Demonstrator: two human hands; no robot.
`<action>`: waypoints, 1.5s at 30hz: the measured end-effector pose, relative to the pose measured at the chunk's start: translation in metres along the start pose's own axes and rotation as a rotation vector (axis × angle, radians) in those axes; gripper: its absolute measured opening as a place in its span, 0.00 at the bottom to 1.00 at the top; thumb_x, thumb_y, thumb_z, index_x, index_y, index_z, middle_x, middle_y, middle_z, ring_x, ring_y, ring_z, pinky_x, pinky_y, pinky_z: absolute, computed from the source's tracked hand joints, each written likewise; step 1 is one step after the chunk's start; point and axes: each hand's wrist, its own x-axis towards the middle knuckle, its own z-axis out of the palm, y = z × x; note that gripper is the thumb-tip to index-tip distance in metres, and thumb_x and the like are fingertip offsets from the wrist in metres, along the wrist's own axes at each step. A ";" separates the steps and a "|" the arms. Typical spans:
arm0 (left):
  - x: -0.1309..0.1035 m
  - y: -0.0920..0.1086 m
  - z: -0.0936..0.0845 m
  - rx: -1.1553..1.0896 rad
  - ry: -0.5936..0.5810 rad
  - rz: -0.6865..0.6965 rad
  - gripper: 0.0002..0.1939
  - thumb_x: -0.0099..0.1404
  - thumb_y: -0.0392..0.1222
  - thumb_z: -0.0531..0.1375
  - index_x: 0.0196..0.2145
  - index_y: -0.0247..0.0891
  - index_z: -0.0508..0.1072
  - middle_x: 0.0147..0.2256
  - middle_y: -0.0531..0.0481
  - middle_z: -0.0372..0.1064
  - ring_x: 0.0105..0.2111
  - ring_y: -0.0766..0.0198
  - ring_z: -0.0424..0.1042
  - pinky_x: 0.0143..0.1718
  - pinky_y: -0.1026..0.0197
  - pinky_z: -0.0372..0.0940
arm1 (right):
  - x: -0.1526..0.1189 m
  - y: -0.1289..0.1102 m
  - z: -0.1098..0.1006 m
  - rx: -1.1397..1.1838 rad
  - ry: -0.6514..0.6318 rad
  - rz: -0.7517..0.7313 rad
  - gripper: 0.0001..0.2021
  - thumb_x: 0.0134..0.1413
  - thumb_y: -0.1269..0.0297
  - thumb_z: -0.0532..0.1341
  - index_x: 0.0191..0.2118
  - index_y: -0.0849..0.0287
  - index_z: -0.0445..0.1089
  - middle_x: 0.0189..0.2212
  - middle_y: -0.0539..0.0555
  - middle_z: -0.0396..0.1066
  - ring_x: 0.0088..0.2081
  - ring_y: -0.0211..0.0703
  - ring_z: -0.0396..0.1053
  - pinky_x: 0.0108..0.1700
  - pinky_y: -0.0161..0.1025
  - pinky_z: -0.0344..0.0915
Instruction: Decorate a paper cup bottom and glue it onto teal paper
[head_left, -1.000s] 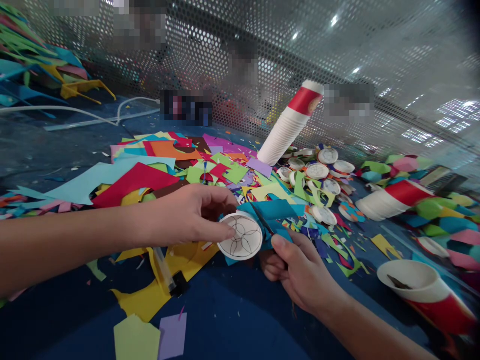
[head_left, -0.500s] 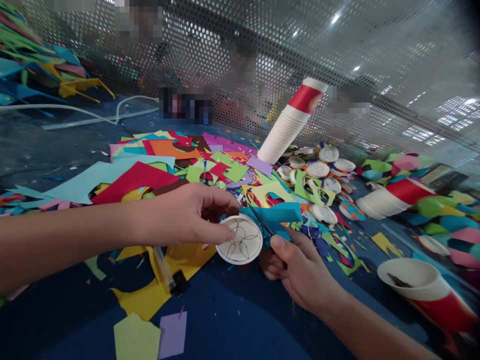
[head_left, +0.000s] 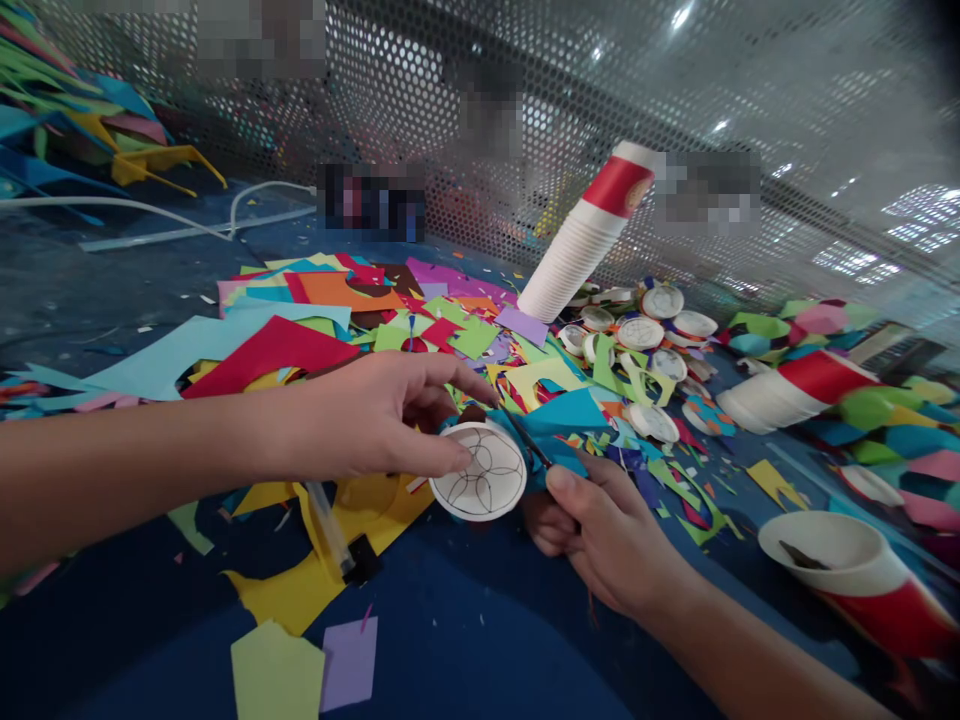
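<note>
My left hand [head_left: 409,415] pinches a round white paper cup base [head_left: 480,472] with its thumb on the face. Thin dark lines on that face form a petal pattern. Bright blue paper [head_left: 566,412] sits behind the disc, partly hidden by it. My right hand [head_left: 600,515] is closed round scissors [head_left: 534,442], whose handles are covered by the fingers. Their dark blade lies against the blue paper, just right of the disc. The left index finger reaches out over the paper's edge.
Coloured paper scraps [head_left: 285,350] are heaped beyond my hands. A tall leaning cup stack [head_left: 577,245] stands near a perforated metal screen [head_left: 420,110]. More patterned discs [head_left: 641,332] lie to its right. A red and white cup [head_left: 847,570] is at the right; yellow paper [head_left: 292,590] lies nearer.
My left index finger has stretched out further to the right, over the blue paper. The disc has shifted slightly, and the scissors show more of their dark blade.
</note>
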 end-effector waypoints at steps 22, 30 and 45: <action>0.000 0.000 0.003 -0.053 0.044 0.035 0.28 0.55 0.44 0.67 0.51 0.42 0.64 0.32 0.56 0.73 0.27 0.68 0.68 0.26 0.66 0.61 | 0.001 -0.002 0.001 -0.005 -0.012 0.020 0.25 0.49 0.49 0.67 0.19 0.56 0.53 0.16 0.40 0.44 0.17 0.28 0.42 0.20 0.33 0.43; -0.001 0.000 0.003 -0.006 0.252 0.183 0.14 0.56 0.42 0.67 0.39 0.42 0.68 0.32 0.56 0.70 0.33 0.67 0.71 0.31 0.65 0.65 | 0.001 -0.002 0.002 0.033 0.009 -0.004 0.22 0.51 0.50 0.66 0.21 0.56 0.55 0.15 0.41 0.49 0.17 0.28 0.43 0.19 0.32 0.43; 0.001 -0.008 0.005 0.148 0.279 0.352 0.09 0.62 0.39 0.63 0.42 0.44 0.73 0.35 0.55 0.71 0.34 0.67 0.71 0.32 0.65 0.66 | 0.002 -0.002 0.003 -0.030 -0.032 -0.020 0.19 0.59 0.48 0.59 0.28 0.60 0.68 0.16 0.42 0.54 0.17 0.28 0.46 0.20 0.31 0.46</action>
